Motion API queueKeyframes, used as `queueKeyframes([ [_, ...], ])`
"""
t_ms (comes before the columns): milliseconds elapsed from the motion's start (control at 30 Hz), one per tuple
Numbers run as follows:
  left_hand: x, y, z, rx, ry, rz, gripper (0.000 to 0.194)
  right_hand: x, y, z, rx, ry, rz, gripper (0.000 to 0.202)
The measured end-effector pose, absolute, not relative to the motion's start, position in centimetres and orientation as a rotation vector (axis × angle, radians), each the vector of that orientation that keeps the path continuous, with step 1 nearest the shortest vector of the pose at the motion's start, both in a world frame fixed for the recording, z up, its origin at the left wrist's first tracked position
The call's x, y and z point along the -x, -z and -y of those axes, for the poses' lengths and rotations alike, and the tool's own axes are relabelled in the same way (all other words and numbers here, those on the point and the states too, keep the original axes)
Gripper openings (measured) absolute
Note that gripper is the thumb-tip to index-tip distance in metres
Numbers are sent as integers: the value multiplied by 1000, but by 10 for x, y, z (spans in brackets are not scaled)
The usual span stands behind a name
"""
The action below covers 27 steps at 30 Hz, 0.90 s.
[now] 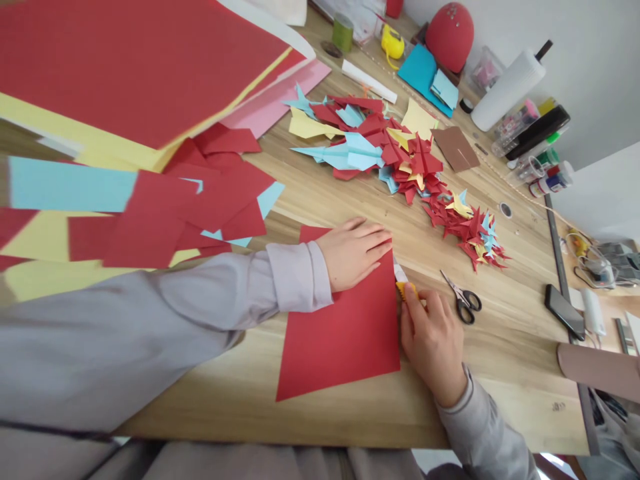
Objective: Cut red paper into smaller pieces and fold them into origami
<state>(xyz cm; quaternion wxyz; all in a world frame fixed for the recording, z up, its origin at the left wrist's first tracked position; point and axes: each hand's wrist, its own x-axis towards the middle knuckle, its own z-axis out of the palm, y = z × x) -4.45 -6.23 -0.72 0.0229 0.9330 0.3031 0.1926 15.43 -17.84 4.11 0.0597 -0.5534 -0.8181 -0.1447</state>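
Note:
A sheet of red paper (345,340) lies on the wooden table in front of me. My left hand (354,253) rests flat on its upper part, fingers stretched out toward the right edge. Beside that edge, my right hand (434,337) is closed around a yellow utility knife (407,291). The knife's blade points up and away, along the right edge of the paper; I cannot tell whether it sits inside a fold. To the right of the knife lie small scissors (465,300) with black handles, their blades slightly apart.
Cut pieces of red, blue and yellow paper (150,213) overlap at the left, below large coloured sheets (140,67). Folded paper shapes (370,143) form a long pile behind my hands. A phone (565,311) lies at the right edge; a white roll (510,90) stands far back.

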Motion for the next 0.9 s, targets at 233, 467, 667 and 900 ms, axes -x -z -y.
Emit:
queueKeyframes([
  [233,44,6,63,-2874,-601,-947,42,-157,-39,176,1658,423,2463,29],
  [467,44,4,64,-2911,-570,-958,43,-159,-34,171,1642,470,2456,30],
  [667,43,4,64,-2915,-569,-968,43,-162,-31,166,1621,436,2463,31],
  [900,43,4,64,-2918,-569,-958,44,-163,-30,163,1613,446,2458,31],
])
